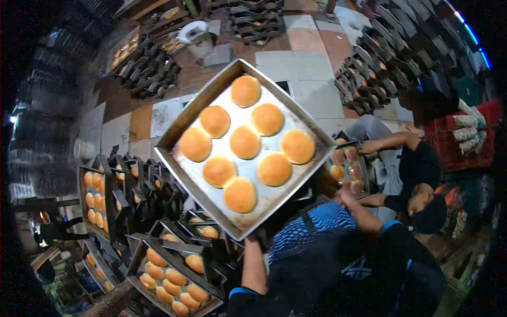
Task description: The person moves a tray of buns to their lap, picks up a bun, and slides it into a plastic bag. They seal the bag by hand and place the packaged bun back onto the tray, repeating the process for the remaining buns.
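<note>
A square metal baking tray (198, 203) of round golden buns (245, 141) fills the middle of the view, its corners pointing up, down and to the sides. My left hand (251, 239) holds it at the near corner; the fingers are hidden beneath the metal. Off to the right, my right hand (346, 195) is closed beside a smaller-looking tray of buns (353, 165), some apparently wrapped. Whether anything is in that hand I cannot make out.
A co-worker in black (420, 174) sits at the right, one hand at the wrapped buns. Stacked trays of buns (171, 288) crowd the lower left. More tray stacks (369, 74) and a white bucket (195, 37) stand on the tiled floor. A red crate (449, 142) is far right.
</note>
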Available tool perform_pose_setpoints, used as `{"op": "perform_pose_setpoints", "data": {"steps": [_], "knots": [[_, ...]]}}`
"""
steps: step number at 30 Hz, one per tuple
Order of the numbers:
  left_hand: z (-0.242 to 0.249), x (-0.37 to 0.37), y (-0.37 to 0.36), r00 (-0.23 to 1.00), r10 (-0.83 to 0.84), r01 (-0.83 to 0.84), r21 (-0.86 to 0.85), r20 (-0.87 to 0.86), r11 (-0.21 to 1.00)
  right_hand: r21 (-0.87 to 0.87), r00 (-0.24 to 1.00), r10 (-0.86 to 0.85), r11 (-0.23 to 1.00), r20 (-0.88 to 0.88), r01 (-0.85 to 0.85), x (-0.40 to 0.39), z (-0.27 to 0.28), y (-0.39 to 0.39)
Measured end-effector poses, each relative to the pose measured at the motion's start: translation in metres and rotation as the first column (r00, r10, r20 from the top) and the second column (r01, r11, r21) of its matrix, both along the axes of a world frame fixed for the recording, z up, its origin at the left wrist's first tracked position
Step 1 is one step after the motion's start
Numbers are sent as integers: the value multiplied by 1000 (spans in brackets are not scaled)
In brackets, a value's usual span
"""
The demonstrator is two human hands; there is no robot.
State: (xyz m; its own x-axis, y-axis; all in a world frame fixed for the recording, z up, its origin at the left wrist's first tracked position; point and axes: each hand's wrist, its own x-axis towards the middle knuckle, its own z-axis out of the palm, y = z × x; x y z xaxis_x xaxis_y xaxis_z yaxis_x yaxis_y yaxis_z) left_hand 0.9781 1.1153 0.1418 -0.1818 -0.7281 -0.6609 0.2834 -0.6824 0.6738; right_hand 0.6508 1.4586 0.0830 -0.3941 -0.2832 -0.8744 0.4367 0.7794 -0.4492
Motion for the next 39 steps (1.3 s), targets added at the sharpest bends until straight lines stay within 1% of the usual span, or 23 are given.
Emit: {"op": "perform_pose_setpoints", "data": {"steps": [2, 4, 5, 6, 9, 10, 12, 14, 15, 16, 18, 19, 21, 23, 24, 25, 27, 29, 30, 32, 34, 36, 39], "knots": [[-9, -2, 4, 999, -26, 27, 56, -22, 998, -114, 891, -447, 884, 75, 453, -13, 59, -81], [-11, -1, 5, 998, -26, 32, 96, -62, 995, -167, 793, -579, 777, 191, 608, -23, 81, -134], [-11, -2, -1, 997, -26, 33, 105, -71, 994, -204, 751, -567, 735, 338, 647, -21, 94, -154], [-11, -1, -7, 997, -35, 43, 108, -73, 993, -224, 758, -556, 735, 340, 640, -15, 102, -171], [-9, -6, -47, 996, -35, 44, 105, -79, 994, -162, 944, -283, 937, 171, 311, -11, 122, -212], [-7, -9, -68, 997, -34, 41, 96, -76, 994, -119, 977, -174, 975, 120, 188, -10, 127, -226], [3, -17, -114, 998, -33, 37, 71, -58, 997, -75, 995, -54, 995, 81, 60, -6, 127, -248], [13, -26, -168, 999, -40, 41, 36, -36, 999, -138, 999, -23, 990, 28, 26, -3, 115, -257], [17, -33, -197, 999, -44, 45, 23, -27, 999, -210, 996, 78, 974, -34, -83, -4, 109, -251], [21, -39, -226, 998, -53, 54, 6, -17, 999, -212, 997, 68, 975, -35, -74, -7, 100, -245], [26, -48, -280, 997, -71, 71, -2, 15, 997, -26, 877, 342, 928, -338, -372, -7, 76, -223], [29, -55, -308, 996, -79, 80, -6, 30, 997, -89, 841, 360, 899, -403, -428, -8, 61, -204], [28, -65, -364, 992, -105, 106, 1, 75, 994, -150, 941, 190, 959, -282, -239, 4, 78, -185], [4, -73, -425, 968, -147, 152, -7, 204, 988, 178, 883, 382, 922, -275, -343, 3, 50, -163], [7, -80, -447, 955, -182, 195, -37, 237, 980, 198, 945, 246, 959, -215, -205, 12, 83, -168], [-5, -86, -477, 961, -144, 147, 4, 235, 989, 223, 983, 100, 973, -157, -63, 24, 136, -185], [-24, -95, -531, 965, -124, 117, 43, 231, 992, 231, 986, 110, 970, -127, -78, 25, 128, -175], [-28, -110, -573, 942, -230, 252, -62, 243, 966, 241, 987, 122, 966, -102, -94, 27, 111, -166], [-30, -117, -585, 893, -192, 214, -10, 406, 977, 261, 991, 112, 961, -78, -88, 30, 102, -164], [-20, -122, -607, 935, -239, 259, -44, 261, 965, 313, 998, 54, 949, -33, -41, 33, 99, -180], [-3, -133, -615, 925, -313, 327, -28, 216, 945, 360, 1000, -28, 933, -3, 27, 39, 95, -201], [-43, -130, -631, 964, -220, 241, -137, 150, 961, 390, 994, -104, 917, 15, 89, 38, 98, -233], [-59, -135, -630, 978, -145, 166, -138, 150, 976, 396, 983, -180, 906, 37, 151, 20, 100, -296]]}}
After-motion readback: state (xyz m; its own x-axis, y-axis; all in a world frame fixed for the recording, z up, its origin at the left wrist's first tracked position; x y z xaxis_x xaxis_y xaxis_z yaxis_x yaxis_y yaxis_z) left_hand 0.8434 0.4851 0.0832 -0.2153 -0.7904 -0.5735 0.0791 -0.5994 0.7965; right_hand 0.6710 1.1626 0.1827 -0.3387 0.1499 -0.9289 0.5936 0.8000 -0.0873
